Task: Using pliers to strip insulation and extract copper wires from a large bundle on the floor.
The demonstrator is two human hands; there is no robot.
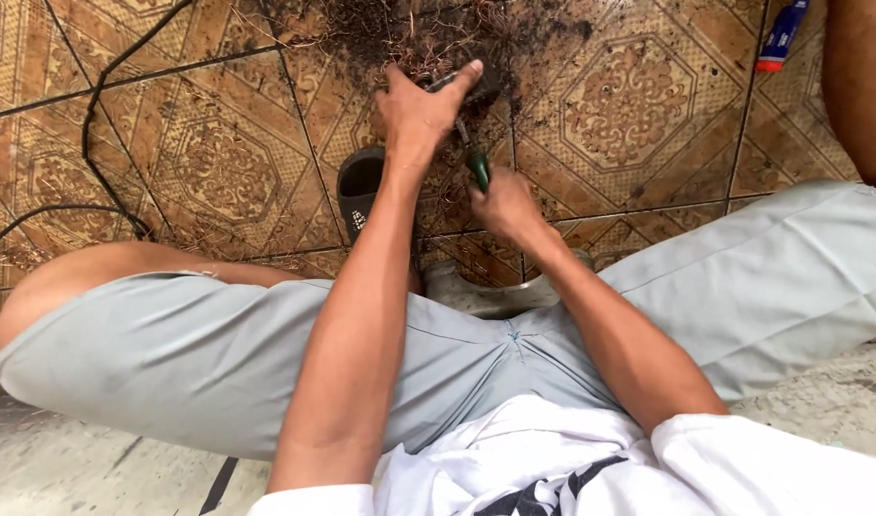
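My left hand [421, 107] presses down on a small dark metal part [454, 81], fingers curled over it, right on a sooty tangle of thin coppery wire [428, 43] on the floor [218, 162]. My right hand [503, 205] is clenched round a green-handled screwdriver [478, 170], its slim shaft angled up toward that part. Patterned brown tiles, glossy and grimy; a black cable [94, 143] snakes left, a dark sandal [359, 191] sits by my wrist.

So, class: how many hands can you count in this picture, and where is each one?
2. The left hand presses on a dark object amid the tangled wire on the tiled floor. The right hand grips a green-handled tool just below it. Others may lie outside the view.
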